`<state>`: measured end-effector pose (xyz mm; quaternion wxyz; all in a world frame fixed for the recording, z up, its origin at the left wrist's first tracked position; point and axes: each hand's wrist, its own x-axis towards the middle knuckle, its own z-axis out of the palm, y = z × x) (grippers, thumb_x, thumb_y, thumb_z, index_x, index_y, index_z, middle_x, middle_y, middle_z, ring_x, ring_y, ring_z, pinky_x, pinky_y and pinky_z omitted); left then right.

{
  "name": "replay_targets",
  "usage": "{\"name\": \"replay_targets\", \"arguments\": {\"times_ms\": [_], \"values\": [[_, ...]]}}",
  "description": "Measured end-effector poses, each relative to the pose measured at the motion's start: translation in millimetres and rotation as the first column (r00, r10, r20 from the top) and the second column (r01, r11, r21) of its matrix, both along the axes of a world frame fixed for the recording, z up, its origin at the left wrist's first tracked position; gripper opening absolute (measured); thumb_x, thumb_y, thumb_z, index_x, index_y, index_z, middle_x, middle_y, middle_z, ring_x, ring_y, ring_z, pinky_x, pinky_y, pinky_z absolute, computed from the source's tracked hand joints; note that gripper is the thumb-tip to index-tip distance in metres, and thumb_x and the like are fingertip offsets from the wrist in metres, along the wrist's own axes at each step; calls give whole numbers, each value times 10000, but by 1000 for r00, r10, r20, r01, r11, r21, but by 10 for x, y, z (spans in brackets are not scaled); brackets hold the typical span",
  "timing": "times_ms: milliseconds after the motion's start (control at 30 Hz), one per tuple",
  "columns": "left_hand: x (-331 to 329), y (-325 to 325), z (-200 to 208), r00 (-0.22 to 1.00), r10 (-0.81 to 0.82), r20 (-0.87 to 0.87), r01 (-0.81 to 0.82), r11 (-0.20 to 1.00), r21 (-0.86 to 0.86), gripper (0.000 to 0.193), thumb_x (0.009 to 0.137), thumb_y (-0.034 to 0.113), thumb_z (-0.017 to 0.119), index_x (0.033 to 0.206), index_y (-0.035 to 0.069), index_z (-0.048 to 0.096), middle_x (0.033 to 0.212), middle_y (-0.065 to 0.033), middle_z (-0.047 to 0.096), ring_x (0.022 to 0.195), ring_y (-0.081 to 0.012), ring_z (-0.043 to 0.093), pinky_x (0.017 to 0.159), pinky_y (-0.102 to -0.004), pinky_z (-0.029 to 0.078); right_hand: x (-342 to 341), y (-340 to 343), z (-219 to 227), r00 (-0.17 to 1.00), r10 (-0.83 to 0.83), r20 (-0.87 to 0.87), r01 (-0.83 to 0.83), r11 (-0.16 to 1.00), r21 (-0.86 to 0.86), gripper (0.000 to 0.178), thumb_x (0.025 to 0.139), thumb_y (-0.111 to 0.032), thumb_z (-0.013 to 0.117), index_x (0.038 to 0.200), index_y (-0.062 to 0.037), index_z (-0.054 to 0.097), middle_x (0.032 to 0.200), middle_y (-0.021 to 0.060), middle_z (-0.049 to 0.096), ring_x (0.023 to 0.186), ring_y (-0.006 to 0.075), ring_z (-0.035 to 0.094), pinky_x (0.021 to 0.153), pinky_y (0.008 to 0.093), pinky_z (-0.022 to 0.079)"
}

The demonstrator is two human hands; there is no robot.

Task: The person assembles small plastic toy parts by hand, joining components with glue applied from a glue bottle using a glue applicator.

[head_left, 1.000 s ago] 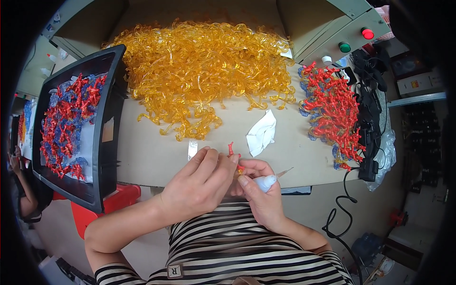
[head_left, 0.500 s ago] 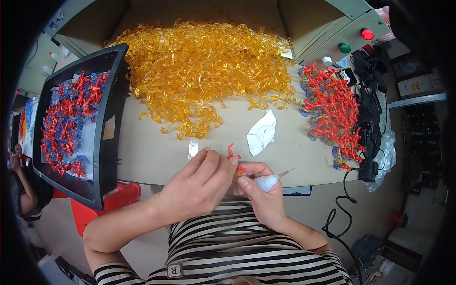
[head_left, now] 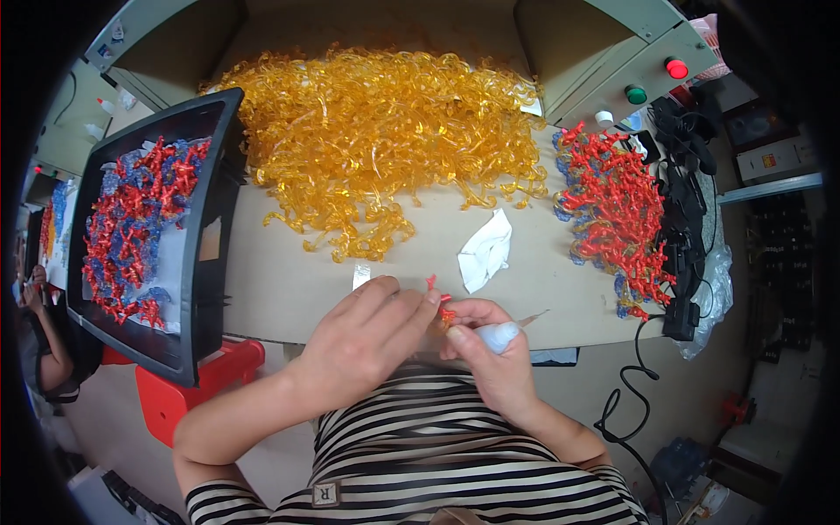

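Left hand (head_left: 360, 339) pinching red piece (head_left: 431, 283), yellow heap (head_left: 385, 131)

The red piece (head_left: 431, 283) has moved nearer the right hand (head_left: 500, 367).

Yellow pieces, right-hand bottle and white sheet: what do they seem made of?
Yellow pieces: probably glossy plastic; see-through, with bright highlights. Bottle: likely smooth plastic, given its milky look. White sheet: matte, creased; paper or thin cloth.

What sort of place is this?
Probably a small-parts assembly workshop: amber pieces are heaped on the bench, red and blue parts lie in a black tray, and the right hand holds a small needle-tipped bottle.
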<state>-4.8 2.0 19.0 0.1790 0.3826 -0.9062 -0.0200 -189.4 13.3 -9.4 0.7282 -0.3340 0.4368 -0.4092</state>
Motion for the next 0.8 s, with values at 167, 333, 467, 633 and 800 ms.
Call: {"name": "replay_targets", "arguments": {"times_ms": [167, 333, 467, 633, 800], "values": [[-31, 104, -267, 434, 630, -644, 74, 688, 722, 287, 789, 43, 569, 1075, 14, 572, 919, -115, 610, 890, -219, 573, 800, -333, 450, -88, -136, 58, 990, -29, -140, -2, 977, -215, 235, 831, -60, 577, 1054, 1, 537, 918, 40, 575, 749, 73, 521, 679, 196, 447], [-134, 199, -343, -193, 884, -425, 677, 434, 595, 236, 868, 125, 519, 1075, 20, 558, 1058, -82, 577, 954, -133, 530, 833, -299, 427, -42, -198, 38, 962, 80, -261, -154, 948, -277, 238, 836, -58, 555, 1058, 18, 515, 938, 74, 562, 742, 92, 535, 680, 225, 454], [-106, 188, -334, -310, 905, -291, 782, 417, 464, 250, 881, 172, 502, 1086, 32, 535, 1111, -89, 544, 979, -134, 513, 825, -303, 430, 29, -182, 62, 978, 124, -168, -163, 955, -248, 257, 833, -30, 556, 1082, 8, 509, 945, 63, 556, 760, 77, 532, 676, 201, 449], [-179, 177, -208, -320, 894, -314, 705, 446, 552, 237, 879, 179, 509, 1069, 41, 538, 1085, -76, 546, 964, -137, 521, 832, -306, 425, 36, -229, 52, 951, 186, -249, -254, 926, -280, 251, 846, -46, 547, 1089, 4, 505, 900, 39, 542, 751, 68, 511, 665, 194, 440], [-262, 234, -320, -271, 847, -458, 589, 522, 617, 291, 877, 180, 498, 1117, 16, 507, 1061, -73, 557, 930, -158, 544, 836, -313, 432, 69, -242, 54, 963, 249, -107, -266, 944, -195, 288, 832, -76, 587, 1105, -17, 514, 864, 6, 542, 768, 47, 487, 681, 181, 404]]}}
